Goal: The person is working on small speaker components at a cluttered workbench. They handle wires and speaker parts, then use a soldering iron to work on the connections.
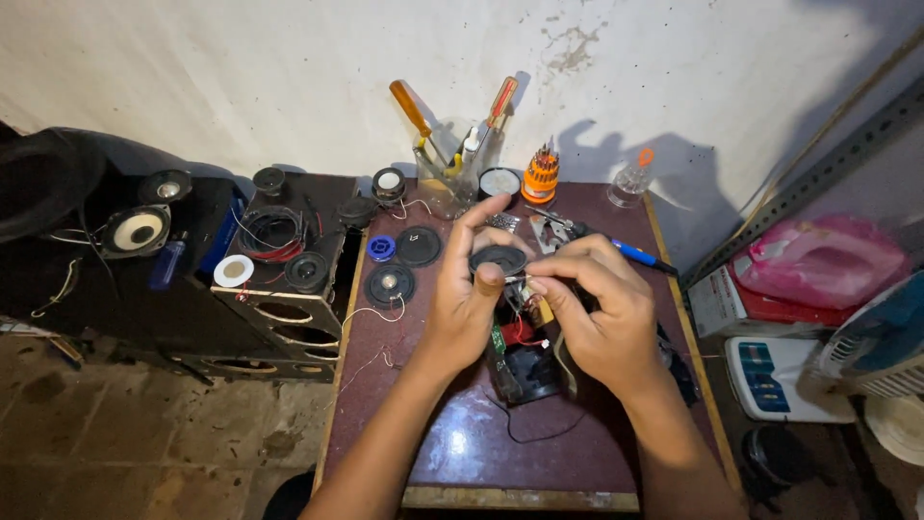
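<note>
Over the dark red table point(462, 453), above an opened black device point(525, 371), the left hand point(462, 299) pinches a small round black speaker point(498, 258) by its rim between thumb and fingers, while the right hand point(602, 313) has its fingertips closed on the thin wires point(520, 281) at the speaker's edge. The speaker looks light and stiff at the rim, but its cone and wires seem fragile, so the rim is the safest hold. At right lie a pink bag point(818, 260) on a red and white box point(731, 303) and, lower, a white box with blue patches point(770, 371).
</note>
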